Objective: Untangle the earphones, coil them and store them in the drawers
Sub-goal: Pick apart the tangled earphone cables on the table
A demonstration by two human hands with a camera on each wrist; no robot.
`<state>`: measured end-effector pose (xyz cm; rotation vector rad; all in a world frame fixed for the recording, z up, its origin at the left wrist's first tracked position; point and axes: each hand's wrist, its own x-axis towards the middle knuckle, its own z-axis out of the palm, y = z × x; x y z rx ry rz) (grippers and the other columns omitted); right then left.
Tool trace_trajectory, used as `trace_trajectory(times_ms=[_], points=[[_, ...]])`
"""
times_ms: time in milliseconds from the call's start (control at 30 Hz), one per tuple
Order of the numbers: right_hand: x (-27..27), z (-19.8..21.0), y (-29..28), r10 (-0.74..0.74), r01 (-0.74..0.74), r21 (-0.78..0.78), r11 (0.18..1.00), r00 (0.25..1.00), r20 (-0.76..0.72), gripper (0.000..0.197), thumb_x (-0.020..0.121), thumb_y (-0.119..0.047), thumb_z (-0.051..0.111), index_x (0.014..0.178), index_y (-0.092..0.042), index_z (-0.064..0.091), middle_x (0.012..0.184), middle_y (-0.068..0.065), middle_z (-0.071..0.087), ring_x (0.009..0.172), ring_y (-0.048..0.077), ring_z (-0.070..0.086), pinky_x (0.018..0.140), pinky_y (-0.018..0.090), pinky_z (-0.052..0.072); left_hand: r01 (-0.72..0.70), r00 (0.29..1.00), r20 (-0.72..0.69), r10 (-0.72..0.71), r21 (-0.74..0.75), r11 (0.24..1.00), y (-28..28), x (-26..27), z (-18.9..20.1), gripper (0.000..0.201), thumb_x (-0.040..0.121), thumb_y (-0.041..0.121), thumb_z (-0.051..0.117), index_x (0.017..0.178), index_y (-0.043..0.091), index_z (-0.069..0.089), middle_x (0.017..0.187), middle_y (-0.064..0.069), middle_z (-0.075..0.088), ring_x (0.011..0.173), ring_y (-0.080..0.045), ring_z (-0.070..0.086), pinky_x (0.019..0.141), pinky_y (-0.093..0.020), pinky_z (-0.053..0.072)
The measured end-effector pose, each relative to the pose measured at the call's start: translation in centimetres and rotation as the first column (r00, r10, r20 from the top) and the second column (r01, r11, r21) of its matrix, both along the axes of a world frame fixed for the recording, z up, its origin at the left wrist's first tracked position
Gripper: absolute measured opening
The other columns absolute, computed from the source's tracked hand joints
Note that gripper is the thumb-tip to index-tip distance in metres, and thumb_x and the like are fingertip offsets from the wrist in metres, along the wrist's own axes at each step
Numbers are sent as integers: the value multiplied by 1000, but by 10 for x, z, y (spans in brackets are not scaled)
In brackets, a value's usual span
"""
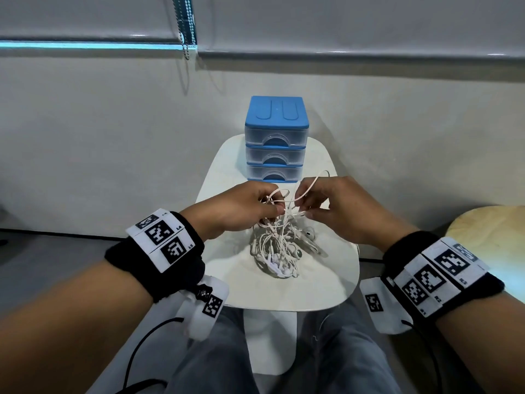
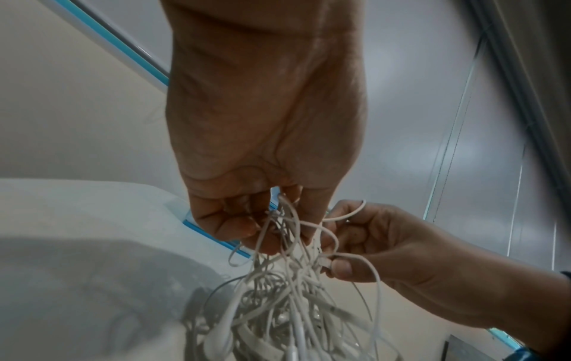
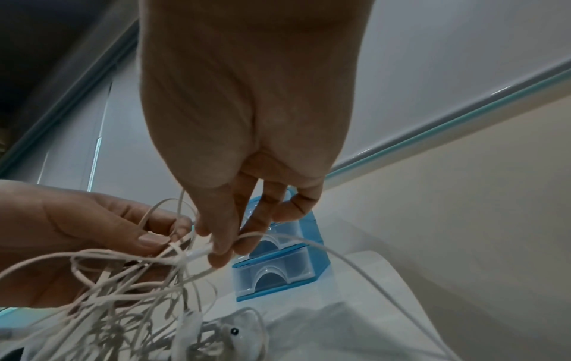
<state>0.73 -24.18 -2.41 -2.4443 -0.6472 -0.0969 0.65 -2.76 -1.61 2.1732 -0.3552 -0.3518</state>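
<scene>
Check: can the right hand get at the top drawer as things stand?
Probably not yet: the right hand is pinching a cable of the tangled earphones, as is the left hand. The path to the top drawer looks free otherwise.

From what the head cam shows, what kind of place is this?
Probably an office or lab corner, not a workshop: a small white side table against a plain wall, roller blinds with a bead chain above, and a blue mini drawer unit. Both hands work tangled white earphones.
</scene>
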Motion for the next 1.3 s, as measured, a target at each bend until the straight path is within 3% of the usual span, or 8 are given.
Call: trace_trajectory(times_ms=[200,367,533,667,800,867,1000,1300], points=[[1,3,5,102,-94,68,993,987,-123,29,87,9,66,100,-16,63,81,-5,75,78,4,68,73,11,46,10,1000,-3,-10,18,1000,-1,1,-2,11,100,20,64,97,10,66,78,5,61,63,-2,51,58,-13,39],[1,-4,15,129,-101,139,985,968,-215,36,88,9,61,103,-23,57,80,2,71,76,19,62,78,28,51,5,1000,10,-5,45,999,-2,2,-6,8,98,19,64,99,16,72,93,-5,73,78,-8,59,80,-30,49],[-6,-6,17,191,-77,302,950,910,-368,41,86,8,71,113,-17,53,84,10,64,75,17,58,73,29,50,-66,998,26,65,52,996,0,3,-6,15,97,17,66,82,17,61,77,1,60,68,-13,54,64,-24,44],[-5,-10,20,134,-33,286,958,931,-340,35,88,0,72,109,-20,52,77,3,66,70,17,58,71,35,49,-103,994,52,98,109,989,1,6,2,23,91,30,73,110,25,60,100,0,63,83,-15,58,77,-32,47],[-3,-10,22,108,11,307,952,925,-365,35,86,4,70,107,-18,53,73,1,71,80,33,69,78,43,52,-236,878,428,215,-4,972,-1,2,19,62,79,40,84,125,26,45,117,3,53,98,-12,52,84,-29,44],[-5,-7,24,117,19,332,943,916,-384,38,84,7,70,109,-17,54,74,3,72,90,41,71,85,53,53,-179,797,581,165,-34,983,-2,-2,22,41,79,33,85,106,21,56,96,6,59,83,-6,52,73,-25,43],[-3,-4,22,97,60,362,930,911,-401,42,79,13,67,101,-22,57,79,15,74,76,30,65,77,51,47,96,892,375,-251,386,917,-5,-9,12,18,81,27,82,82,21,65,75,7,64,68,-8,58,64,-30,48],[-8,-3,13,35,107,334,937,919,-393,35,82,8,70,103,-18,59,85,19,76,75,25,65,82,49,52,62,917,352,-188,341,938,-3,-5,16,6,91,21,74,86,19,72,81,6,72,76,-9,65,72,-28,51]])
